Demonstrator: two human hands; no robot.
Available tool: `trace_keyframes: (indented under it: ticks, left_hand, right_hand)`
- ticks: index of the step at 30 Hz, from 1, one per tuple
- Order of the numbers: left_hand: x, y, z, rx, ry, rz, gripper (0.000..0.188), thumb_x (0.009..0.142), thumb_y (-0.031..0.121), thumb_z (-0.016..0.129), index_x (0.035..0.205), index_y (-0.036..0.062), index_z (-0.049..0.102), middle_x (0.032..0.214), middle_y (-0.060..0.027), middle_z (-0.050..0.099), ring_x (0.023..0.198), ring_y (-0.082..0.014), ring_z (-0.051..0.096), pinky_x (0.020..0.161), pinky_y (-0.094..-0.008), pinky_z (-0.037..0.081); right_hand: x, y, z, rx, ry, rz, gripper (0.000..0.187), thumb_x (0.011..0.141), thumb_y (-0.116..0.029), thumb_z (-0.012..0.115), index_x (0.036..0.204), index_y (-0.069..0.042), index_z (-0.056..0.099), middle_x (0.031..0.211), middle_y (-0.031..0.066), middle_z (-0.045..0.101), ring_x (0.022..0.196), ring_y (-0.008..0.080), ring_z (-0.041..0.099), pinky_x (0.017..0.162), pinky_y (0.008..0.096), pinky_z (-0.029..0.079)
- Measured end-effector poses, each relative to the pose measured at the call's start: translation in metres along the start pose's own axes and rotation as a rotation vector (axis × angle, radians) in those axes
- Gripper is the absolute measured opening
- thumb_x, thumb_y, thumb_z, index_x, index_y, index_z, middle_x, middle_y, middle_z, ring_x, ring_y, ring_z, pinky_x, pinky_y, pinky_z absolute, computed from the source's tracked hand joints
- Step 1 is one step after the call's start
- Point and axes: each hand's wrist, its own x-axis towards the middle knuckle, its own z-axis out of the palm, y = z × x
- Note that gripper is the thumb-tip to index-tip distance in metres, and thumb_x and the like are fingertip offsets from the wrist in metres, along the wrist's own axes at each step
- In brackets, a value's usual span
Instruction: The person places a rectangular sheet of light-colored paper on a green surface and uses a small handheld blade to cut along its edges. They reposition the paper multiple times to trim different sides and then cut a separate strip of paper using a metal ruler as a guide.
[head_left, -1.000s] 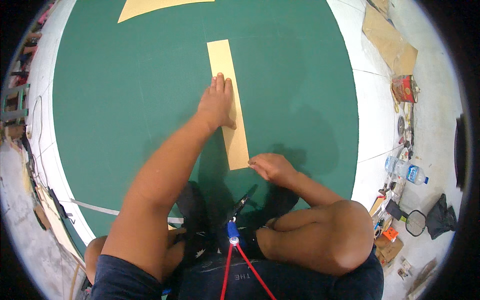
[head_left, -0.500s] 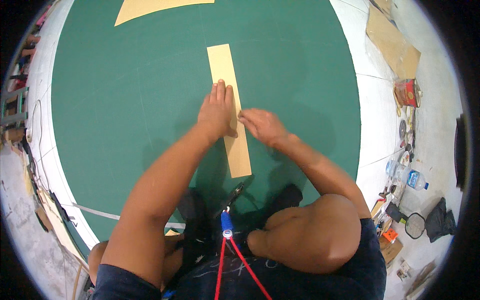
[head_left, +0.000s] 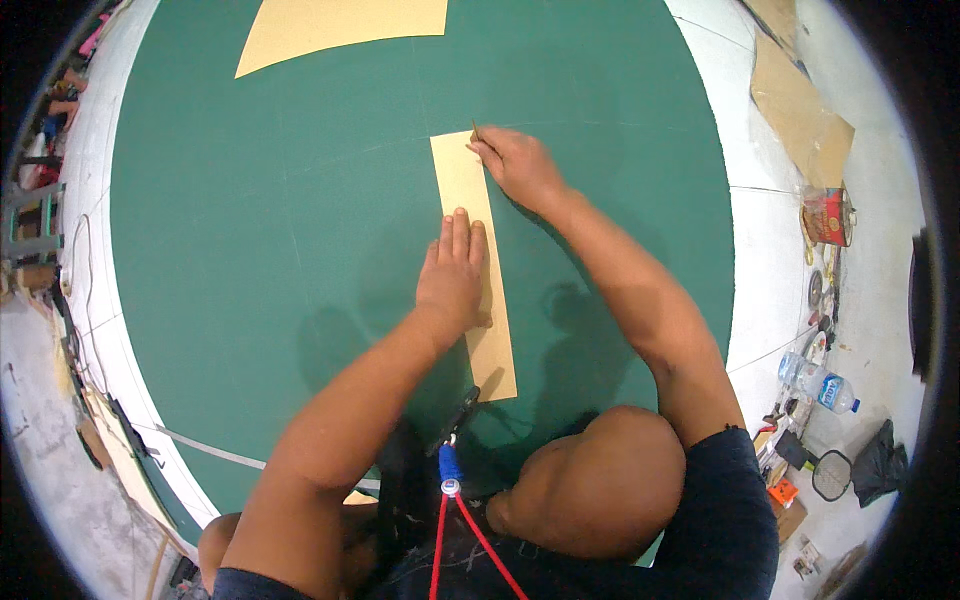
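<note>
A long pale-yellow strip of card (head_left: 460, 180) lies on a green sheet (head_left: 250, 230), pointing away from me. My left hand (head_left: 455, 275) rests flat on the middle of the strip, its fingers stretched out along it. At the far right corner of the strip, my right hand (head_left: 520, 170) pinches a small thin pointed piece (head_left: 475, 129). Its kind is too small to tell, and most of it is hidden in the fingers.
A larger pale-yellow panel (head_left: 345, 38) with a curved edge lies far left. A black clip (head_left: 460, 412) hangs from a red cord (head_left: 439, 545) before my body. Along the right lie brown card (head_left: 800, 110), a red tin (head_left: 828, 217) and a water bottle (head_left: 825, 384).
My right hand has moved away from me along the strip's right edge, from its middle to the far corner. My left hand stays on the strip; the whole view has shifted slightly.
</note>
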Motion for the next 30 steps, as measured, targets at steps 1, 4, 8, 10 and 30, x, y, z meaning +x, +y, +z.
trace_keyframes:
  ticks: [1, 4, 8, 10, 30]
  left_hand:
    - [0.000, 0.001, -0.001, 0.008, -0.012, -0.003, 0.144, 0.055, 0.052, 0.098, 0.161, -0.0022, 0.016, 0.168, -0.0274, 0.015, 0.156, -0.0401, 0.021, 0.124, -0.0435, 0.030]
    - [0.001, 0.001, -0.003, 0.011, -0.014, -0.003, 0.144, 0.055, 0.052, 0.098, 0.161, -0.0023, 0.016, 0.168, -0.0274, 0.014, 0.156, -0.0401, 0.021, 0.124, -0.0435, 0.031]
    - [0.003, 0.002, -0.001, 0.013, -0.010, -0.002, 0.144, 0.055, 0.051, 0.098, 0.161, -0.0027, 0.016, 0.168, -0.0277, 0.014, 0.156, -0.0401, 0.021, 0.124, -0.0433, 0.033]
    - [0.002, 0.002, 0.000, 0.002, -0.007, -0.007, 0.144, 0.055, 0.052, 0.098, 0.161, -0.0029, 0.016, 0.168, -0.0280, 0.014, 0.156, -0.0403, 0.021, 0.124, -0.0429, 0.032]
    - [0.001, -0.005, 0.010, -0.046, 0.081, 0.016, 0.149, 0.049, 0.054, 0.099, 0.162, 0.0023, 0.018, 0.169, -0.0260, 0.014, 0.156, -0.0412, 0.020, 0.122, -0.0490, 0.034]
  right_hand:
    - [0.005, 0.003, 0.002, -0.011, 0.032, -0.014, 0.020, 0.102, -0.026, 0.061, 0.103, -0.006, 0.064, 0.093, 0.0172, 0.068, 0.085, 0.0409, 0.065, 0.071, 0.0488, 0.053]
    - [0.018, 0.008, 0.006, -0.039, 0.091, -0.044, 0.020, 0.102, -0.027, 0.061, 0.103, -0.007, 0.065, 0.092, 0.0159, 0.069, 0.085, 0.0396, 0.065, 0.072, 0.0486, 0.053]
    - [0.023, 0.012, 0.008, -0.079, 0.132, -0.086, 0.019, 0.102, -0.027, 0.061, 0.107, -0.009, 0.066, 0.096, 0.0126, 0.070, 0.087, 0.0371, 0.067, 0.074, 0.0469, 0.055]
    - [0.020, 0.013, 0.009, -0.095, 0.152, -0.114, 0.018, 0.102, -0.026, 0.061, 0.108, -0.010, 0.066, 0.099, 0.0106, 0.071, 0.089, 0.0360, 0.068, 0.075, 0.0457, 0.056]
    - [-0.301, -0.096, -0.032, 0.023, -0.345, -0.251, 0.022, 0.085, -0.012, 0.067, 0.107, -0.012, 0.068, 0.107, 0.0084, 0.071, 0.087, 0.0275, 0.069, 0.073, 0.0427, 0.054]
